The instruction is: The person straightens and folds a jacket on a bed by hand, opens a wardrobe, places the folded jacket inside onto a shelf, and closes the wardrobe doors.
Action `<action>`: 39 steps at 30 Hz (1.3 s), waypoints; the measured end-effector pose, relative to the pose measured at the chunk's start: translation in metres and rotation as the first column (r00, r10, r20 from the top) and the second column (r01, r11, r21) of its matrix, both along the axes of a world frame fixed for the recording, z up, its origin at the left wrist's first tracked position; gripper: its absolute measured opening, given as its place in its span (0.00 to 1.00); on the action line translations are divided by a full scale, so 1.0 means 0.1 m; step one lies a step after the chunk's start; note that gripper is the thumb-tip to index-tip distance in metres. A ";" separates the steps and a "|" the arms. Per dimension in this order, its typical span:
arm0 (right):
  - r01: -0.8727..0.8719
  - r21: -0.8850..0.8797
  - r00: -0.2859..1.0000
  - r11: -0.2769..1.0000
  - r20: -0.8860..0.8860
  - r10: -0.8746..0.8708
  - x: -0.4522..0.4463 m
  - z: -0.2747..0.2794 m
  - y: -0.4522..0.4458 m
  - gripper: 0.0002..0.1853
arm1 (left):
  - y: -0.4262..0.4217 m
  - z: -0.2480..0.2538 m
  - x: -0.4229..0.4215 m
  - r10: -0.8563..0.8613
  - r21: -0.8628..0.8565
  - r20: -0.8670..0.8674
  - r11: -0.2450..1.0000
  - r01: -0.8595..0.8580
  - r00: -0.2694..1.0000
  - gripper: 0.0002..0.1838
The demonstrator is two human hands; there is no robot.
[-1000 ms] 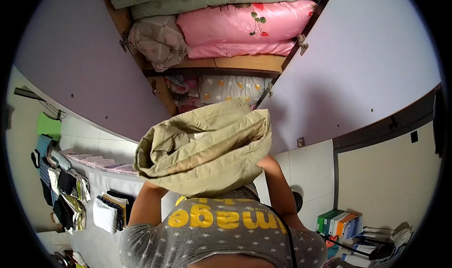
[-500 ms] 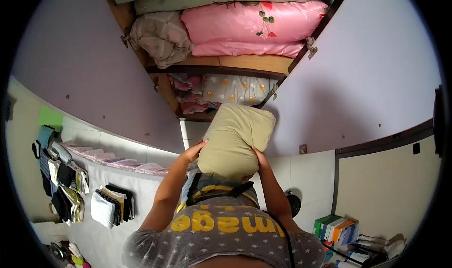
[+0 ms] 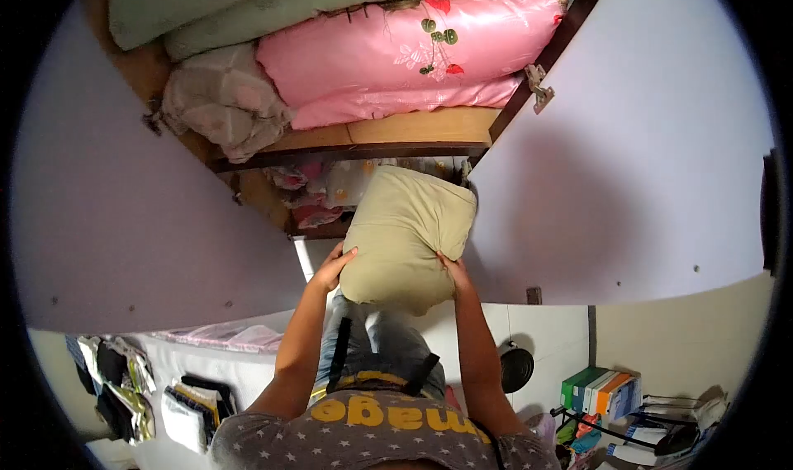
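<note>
A plump, soft khaki cloth bundle (image 3: 401,239), folded like bedding, is held out in front of my body before the open wardrobe. My left hand (image 3: 335,268) grips its left edge, thumb on top. On the opposite side, my right hand (image 3: 450,270) presses into the fabric near a deep crease. Fingers of both hands are partly hidden beneath the bundle. Just beyond its far end lies the lower shelf, where a white patterned quilt (image 3: 347,182) and some pink cloth (image 3: 316,214) are partly covered from sight.
Above, the upper shelf (image 3: 413,128) bears a pink quilt (image 3: 388,61), a crumpled checked quilt (image 3: 223,98) and pale green bedding (image 3: 248,16). Wardrobe doors (image 3: 149,214) (image 3: 619,181) stand open on both sides. Folded clothes (image 3: 194,412) lie at lower left; binders (image 3: 601,391) stand at lower right.
My view has tilted up and come closer to the wardrobe, so the shelves look larger. The bundle stays between both hands and now covers more of the lower shelf.
</note>
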State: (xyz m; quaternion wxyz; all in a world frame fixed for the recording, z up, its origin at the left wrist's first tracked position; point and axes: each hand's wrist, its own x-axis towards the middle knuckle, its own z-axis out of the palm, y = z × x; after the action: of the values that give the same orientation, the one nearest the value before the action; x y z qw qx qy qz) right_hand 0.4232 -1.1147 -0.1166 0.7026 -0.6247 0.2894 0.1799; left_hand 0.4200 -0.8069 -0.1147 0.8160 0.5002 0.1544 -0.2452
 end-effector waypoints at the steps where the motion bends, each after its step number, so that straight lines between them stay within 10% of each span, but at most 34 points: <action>1: -0.015 -0.145 1.000 0.989 -0.029 0.011 0.05 -0.10 -0.02 0.35 | -0.01 -0.10 0.07 0.005 0.005 0.010 1.000 -0.005 1.000 0.38; 5: -0.001 -0.255 0.918 0.967 0.384 0.102 0.28 -1.13 -0.12 0.31 | -0.03 -0.41 0.35 -0.026 0.147 0.076 0.989 0.014 0.997 0.36; 17: 0.177 -0.099 0.915 0.979 0.384 -0.126 0.60 -1.64 0.39 0.35 | 0.41 -1.30 1.05 -0.268 0.352 0.612 0.935 0.047 0.744 0.46; 28: 0.355 -0.044 0.805 0.934 0.522 -0.281 0.74 -2.55 0.71 0.27 | 0.30 -1.90 1.12 -0.291 0.426 0.765 0.898 -0.112 0.575 0.39; 35: 0.331 -0.047 0.605 0.943 0.777 -0.174 1.61 -2.02 0.60 0.29 | 0.07 -1.91 1.74 -0.183 0.372 0.859 0.864 -0.339 0.478 0.36; 37: 0.404 -0.334 0.366 0.851 0.912 0.185 2.46 -2.23 0.22 0.29 | -0.03 -1.83 2.12 -0.141 0.338 0.884 0.851 -0.401 0.446 0.35; 39: 0.377 -0.389 0.451 0.841 0.870 0.201 3.02 -1.86 0.13 0.29 | -0.15 -1.77 2.52 -0.035 0.254 0.906 0.843 -0.475 0.422 0.34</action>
State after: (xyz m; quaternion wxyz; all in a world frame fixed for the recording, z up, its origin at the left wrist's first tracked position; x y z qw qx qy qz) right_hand 0.7251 -1.1012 -0.3025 0.5536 -0.7756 -0.0492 -0.2993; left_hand 0.6720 -0.8215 -0.2912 0.6495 0.7099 -0.1713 0.2115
